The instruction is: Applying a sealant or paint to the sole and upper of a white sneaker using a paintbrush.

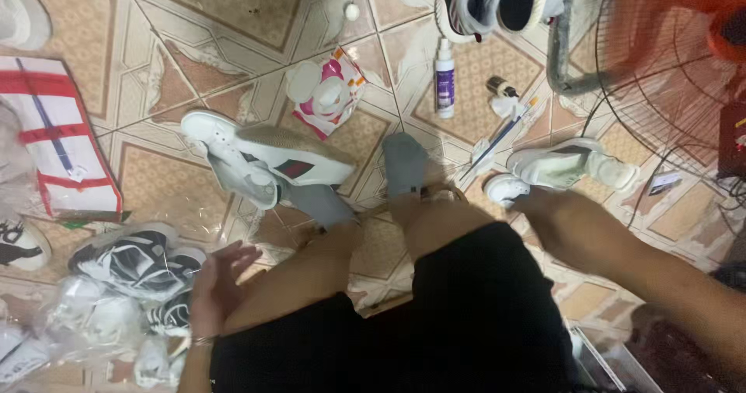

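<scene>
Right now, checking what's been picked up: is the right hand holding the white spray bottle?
No, the spray bottle stands alone on the tiles, while the right hand is beside a white shoe.

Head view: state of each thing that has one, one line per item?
left hand: open, empty, beside the bagged shoes
right hand: reaching toward the white sneaker, holds nothing visible
white sneaker: on its side on the tiles
sneaker with striped side: tipped over, sole showing
bagged shoes: wrapped in clear plastic
spray bottle: lying flat, cap on
wipes pack: lying flat, lid closed
</scene>
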